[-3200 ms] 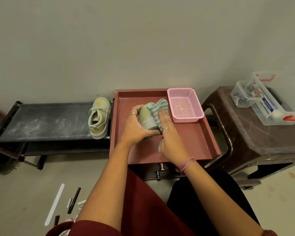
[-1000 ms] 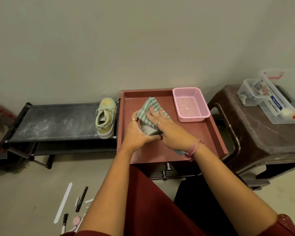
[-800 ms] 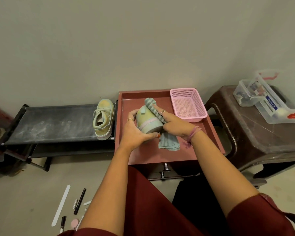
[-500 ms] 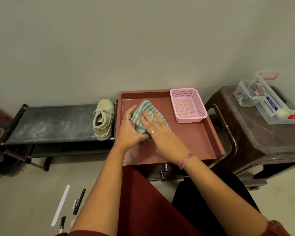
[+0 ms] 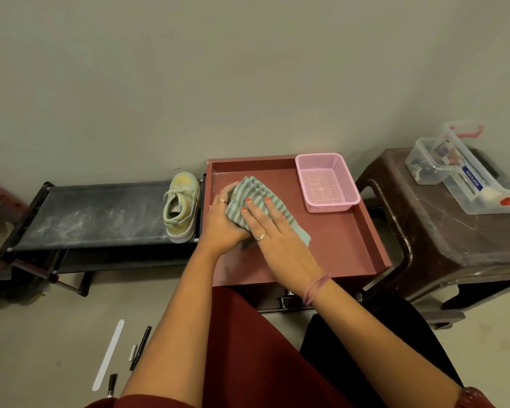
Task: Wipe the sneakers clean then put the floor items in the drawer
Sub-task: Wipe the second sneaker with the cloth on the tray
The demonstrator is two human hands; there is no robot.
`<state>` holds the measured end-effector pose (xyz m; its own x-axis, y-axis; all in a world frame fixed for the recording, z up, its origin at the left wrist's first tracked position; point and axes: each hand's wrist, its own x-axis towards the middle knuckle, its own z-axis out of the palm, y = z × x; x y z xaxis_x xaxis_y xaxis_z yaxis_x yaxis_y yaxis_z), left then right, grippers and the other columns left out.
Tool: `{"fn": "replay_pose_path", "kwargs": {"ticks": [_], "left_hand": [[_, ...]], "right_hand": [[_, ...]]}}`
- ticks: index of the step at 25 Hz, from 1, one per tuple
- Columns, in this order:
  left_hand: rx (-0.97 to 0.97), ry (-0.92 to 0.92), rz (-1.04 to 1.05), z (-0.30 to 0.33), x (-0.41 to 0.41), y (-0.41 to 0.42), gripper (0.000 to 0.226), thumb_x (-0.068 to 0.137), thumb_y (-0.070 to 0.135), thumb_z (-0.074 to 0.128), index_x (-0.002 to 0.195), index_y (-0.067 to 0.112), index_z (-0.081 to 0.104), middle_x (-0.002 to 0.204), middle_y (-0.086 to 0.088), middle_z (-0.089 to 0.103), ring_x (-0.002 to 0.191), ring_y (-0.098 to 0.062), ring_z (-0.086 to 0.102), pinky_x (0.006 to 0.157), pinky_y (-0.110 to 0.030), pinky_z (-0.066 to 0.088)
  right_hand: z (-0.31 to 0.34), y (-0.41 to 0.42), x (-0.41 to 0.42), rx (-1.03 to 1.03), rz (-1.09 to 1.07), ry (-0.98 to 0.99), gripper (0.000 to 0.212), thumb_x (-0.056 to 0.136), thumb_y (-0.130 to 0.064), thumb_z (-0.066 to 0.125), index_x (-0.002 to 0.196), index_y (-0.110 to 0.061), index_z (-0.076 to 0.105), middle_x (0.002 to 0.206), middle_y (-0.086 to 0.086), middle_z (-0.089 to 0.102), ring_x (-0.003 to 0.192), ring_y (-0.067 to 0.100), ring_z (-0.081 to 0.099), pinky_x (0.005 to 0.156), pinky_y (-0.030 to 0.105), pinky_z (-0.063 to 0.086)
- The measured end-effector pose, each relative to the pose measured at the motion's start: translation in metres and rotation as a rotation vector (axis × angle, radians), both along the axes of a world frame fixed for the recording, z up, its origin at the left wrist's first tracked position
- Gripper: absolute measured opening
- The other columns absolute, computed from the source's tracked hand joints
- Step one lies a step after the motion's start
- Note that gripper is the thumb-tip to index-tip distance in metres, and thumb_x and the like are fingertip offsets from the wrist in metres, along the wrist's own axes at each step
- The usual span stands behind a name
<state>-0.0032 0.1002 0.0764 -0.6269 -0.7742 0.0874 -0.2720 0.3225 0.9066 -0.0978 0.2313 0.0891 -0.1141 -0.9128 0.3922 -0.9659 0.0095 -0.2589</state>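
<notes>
Head view, entry as observed. Striped cloth (image 5: 258, 198), one, now spread flat over the sneaker that stood bare and uncovered a moment earlier; wiping judged ongoing, second shoe next. Right hand (image 5: 273, 231) pressed the cloth with straight fingers; left hand (image 5: 222, 223) curled round the covered shoe, near the left edge of the red drawer (image 5: 345, 245). Sneaker on black rack (image 5: 180, 203), one, at its right end. Pink basket (image 5: 327, 184), one, back right corner. Floor items (image 5: 124, 353): about five visible, untouched.
</notes>
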Motion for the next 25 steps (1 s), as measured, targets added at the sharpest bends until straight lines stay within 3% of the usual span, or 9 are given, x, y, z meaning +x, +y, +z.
{"fn": "replay_pose_path", "kwargs": {"ticks": [2,6,10,14,15,17,19,21,25], "left_hand": [[-0.004,-0.011,-0.007,0.002,-0.003,-0.001,0.098,0.047,0.030,0.086,0.134,0.029,0.041,0.128,0.004,0.056,0.117,-0.012,0.056,0.100,-0.041,0.048],[-0.049,-0.062,0.006,0.011,-0.013,0.000,0.101,0.044,0.040,0.090,0.132,0.026,0.042,0.130,0.006,0.051,0.118,-0.009,0.052,0.103,-0.037,0.045],[-0.086,-0.150,0.011,0.022,-0.011,0.000,0.111,0.045,0.039,0.095,0.138,0.016,0.038,0.135,-0.001,0.047,0.123,-0.014,0.048,0.107,-0.032,0.039],[-0.175,-0.408,-0.041,0.037,-0.013,0.001,0.131,0.053,0.045,0.090,0.152,0.007,0.013,0.153,-0.012,0.028,0.140,-0.026,0.030,0.113,-0.036,0.029],[-0.177,-0.469,-0.064,0.040,-0.014,-0.001,0.131,0.054,0.044,0.090,0.152,0.007,0.012,0.152,-0.013,0.028,0.139,-0.028,0.032,0.111,-0.038,0.031],[-0.204,-0.537,-0.096,0.044,-0.011,-0.007,0.116,0.053,0.044,0.086,0.146,0.009,0.027,0.140,-0.011,0.038,0.128,-0.031,0.044,0.103,-0.041,0.042],[-0.257,-0.512,-0.106,0.043,-0.008,-0.007,0.083,0.058,0.044,0.073,0.129,0.012,0.045,0.124,-0.005,0.049,0.114,-0.027,0.053,0.091,-0.042,0.049],[-0.266,-0.435,-0.061,0.039,-0.006,0.000,0.068,0.054,0.047,0.066,0.115,0.019,0.050,0.109,0.001,0.057,0.099,-0.021,0.058,0.082,-0.038,0.051],[-0.293,-0.348,-0.018,0.034,-0.009,0.016,0.079,0.043,0.045,0.082,0.111,0.027,0.046,0.102,0.005,0.057,0.087,-0.018,0.057,0.077,-0.036,0.051]], "right_hand": [[-0.004,-0.002,-0.005,-0.040,-0.018,0.055,0.058,0.084,-0.004,0.034,0.142,-0.008,0.039,0.149,0.009,0.037,0.139,0.031,0.030,0.114,0.038,0.028],[0.008,-0.014,-0.015,0.084,-0.113,-0.384,0.080,0.074,0.015,0.045,0.147,-0.015,0.027,0.154,0.002,0.022,0.143,0.024,0.015,0.118,0.031,0.013],[0.016,-0.028,-0.025,0.214,-0.164,-0.613,0.080,0.079,0.010,0.052,0.148,-0.017,0.023,0.152,0.003,0.024,0.140,0.024,0.025,0.113,0.027,0.019],[0.027,-0.031,-0.030,0.378,-0.088,-0.763,0.080,0.083,0.011,0.047,0.151,-0.013,0.013,0.156,0.007,0.016,0.144,0.022,0.018,0.113,0.024,0.016],[0.031,-0.030,-0.029,0.382,-0.071,-0.779,0.080,0.083,0.012,0.046,0.151,-0.014,0.012,0.157,0.007,0.015,0.144,0.022,0.018,0.113,0.023,0.017],[0.033,-0.023,-0.016,0.342,-0.030,-0.716,0.080,0.083,0.013,0.044,0.151,-0.015,0.014,0.158,0.006,0.011,0.145,0.022,0.013,0.115,0.024,0.014],[0.026,-0.011,0.002,0.276,0.000,-0.528,0.080,0.082,0.013,0.043,0.151,-0.015,0.014,0.159,0.002,0.004,0.146,0.019,0.002,0.118,0.028,0.005],[0.014,-0.003,0.007,0.201,0.002,-0.488,0.084,0.076,0.016,0.041,0.150,-0.014,0.016,0.159,0.001,0.007,0.146,0.017,0.002,0.118,0.027,0.003],[0.009,-0.004,-0.020,0.288,-0.096,-0.871,0.083,0.071,-0.003,0.039,0.150,-0.008,0.015,0.155,0.007,0.017,0.144,0.017,0.016,0.116,0.023,0.013]]}}
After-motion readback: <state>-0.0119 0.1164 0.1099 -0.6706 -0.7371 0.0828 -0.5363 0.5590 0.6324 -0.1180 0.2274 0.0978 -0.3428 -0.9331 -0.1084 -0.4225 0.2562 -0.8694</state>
